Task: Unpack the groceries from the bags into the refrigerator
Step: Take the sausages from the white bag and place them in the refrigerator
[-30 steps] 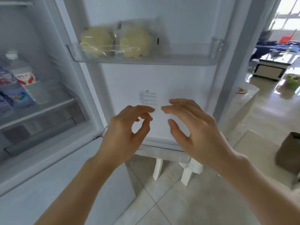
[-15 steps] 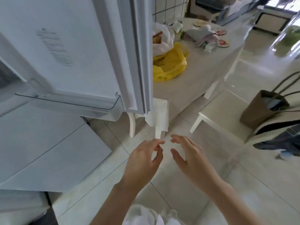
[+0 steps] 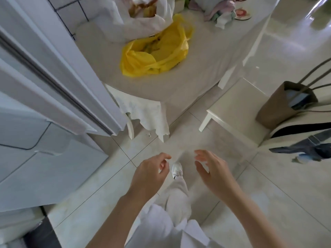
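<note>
With both my left hand [image 3: 149, 173] and right hand [image 3: 214, 171] loose and empty, I judge the yellow bag [image 3: 155, 49] on the counter [image 3: 189, 81] soft and slippery; grip its gathered top.

Table [image 3: 188, 83] bearing yellow bag [image 3: 155, 51]; white bag [image 3: 143, 20] just behind it, crumpled cloths [image 3: 222, 9] to its right.

Home kitchen/dining area; white fridge door [image 3: 59, 72] stands open at left; just right of it a clothed table [image 3: 111, 56] w/ yellow grocery bag [image 3: 155, 51] & white bag [image 3: 143, 20]; glossy floor tiles [image 3: 268, 203] below; tiled wall [image 3: 71, 9] behind.
</note>
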`<action>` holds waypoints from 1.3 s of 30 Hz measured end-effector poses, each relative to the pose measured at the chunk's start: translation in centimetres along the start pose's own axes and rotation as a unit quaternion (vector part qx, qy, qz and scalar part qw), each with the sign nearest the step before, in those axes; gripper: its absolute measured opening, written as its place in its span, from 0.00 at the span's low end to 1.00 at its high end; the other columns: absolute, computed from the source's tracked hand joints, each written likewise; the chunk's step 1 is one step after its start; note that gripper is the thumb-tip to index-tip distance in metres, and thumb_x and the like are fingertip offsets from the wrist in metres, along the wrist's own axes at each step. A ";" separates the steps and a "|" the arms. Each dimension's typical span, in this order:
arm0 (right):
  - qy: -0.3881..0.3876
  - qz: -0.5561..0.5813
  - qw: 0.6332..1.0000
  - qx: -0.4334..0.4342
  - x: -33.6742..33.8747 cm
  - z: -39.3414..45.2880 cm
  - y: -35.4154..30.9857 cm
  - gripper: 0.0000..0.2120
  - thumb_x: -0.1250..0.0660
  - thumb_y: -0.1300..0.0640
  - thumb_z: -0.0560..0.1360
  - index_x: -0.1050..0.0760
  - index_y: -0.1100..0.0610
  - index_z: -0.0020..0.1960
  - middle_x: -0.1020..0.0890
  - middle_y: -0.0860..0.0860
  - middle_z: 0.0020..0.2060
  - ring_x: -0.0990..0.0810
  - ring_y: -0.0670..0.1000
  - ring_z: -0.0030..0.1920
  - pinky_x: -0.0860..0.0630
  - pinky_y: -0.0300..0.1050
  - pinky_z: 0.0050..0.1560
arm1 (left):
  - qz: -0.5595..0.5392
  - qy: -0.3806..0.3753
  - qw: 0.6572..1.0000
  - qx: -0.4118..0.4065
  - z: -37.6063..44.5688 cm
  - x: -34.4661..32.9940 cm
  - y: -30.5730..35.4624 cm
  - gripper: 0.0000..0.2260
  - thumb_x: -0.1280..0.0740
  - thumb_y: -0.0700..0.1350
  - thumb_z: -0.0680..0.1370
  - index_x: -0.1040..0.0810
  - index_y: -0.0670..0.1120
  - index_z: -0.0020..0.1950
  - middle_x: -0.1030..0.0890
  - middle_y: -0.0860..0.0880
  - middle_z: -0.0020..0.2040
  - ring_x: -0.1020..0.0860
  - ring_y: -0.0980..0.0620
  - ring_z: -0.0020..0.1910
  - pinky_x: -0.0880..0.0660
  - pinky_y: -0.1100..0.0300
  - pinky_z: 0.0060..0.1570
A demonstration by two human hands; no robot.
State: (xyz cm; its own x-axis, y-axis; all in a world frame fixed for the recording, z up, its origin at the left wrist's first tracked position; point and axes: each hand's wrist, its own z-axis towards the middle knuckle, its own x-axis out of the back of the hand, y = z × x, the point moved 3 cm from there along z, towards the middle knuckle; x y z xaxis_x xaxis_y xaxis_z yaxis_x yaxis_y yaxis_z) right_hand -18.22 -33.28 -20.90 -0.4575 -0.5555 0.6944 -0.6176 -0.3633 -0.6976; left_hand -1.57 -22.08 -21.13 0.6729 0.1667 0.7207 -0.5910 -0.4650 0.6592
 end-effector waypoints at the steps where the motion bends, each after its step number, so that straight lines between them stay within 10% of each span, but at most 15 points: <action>1: 0.000 -0.003 1.000 -0.001 0.6 1.4 0.2 0.14 0.35 0.59 0.77 0.27 0.52 0.62 0.20 0.44 0.50 0.20 0.45 0.53 0.24 0.42 0.53 | -0.003 -0.001 1.000 0.004 1.6 -0.1 0.2 0.08 0.36 0.47 0.79 0.21 0.53 0.57 0.18 0.57 0.41 0.21 0.60 0.43 0.22 0.56 0.48; 39: -0.179 -0.088 0.953 0.228 20.8 57.3 1.7 0.13 0.36 0.58 0.77 0.25 0.54 0.61 0.19 0.49 0.51 0.20 0.49 0.52 0.26 0.41 0.53 | -0.044 0.177 0.961 0.208 47.9 5.0 11.8 0.07 0.36 0.46 0.78 0.20 0.54 0.53 0.18 0.55 0.40 0.21 0.57 0.40 0.23 0.53 0.42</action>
State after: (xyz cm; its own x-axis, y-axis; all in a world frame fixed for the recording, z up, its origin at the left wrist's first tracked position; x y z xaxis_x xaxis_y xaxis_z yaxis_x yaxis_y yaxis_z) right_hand 7.85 -88.31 -17.77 -0.0743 -0.6454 0.7602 -0.2856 -0.7166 -0.6363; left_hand 16.10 -68.35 -20.00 0.4758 0.4725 0.7418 -0.2597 -0.7303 0.6318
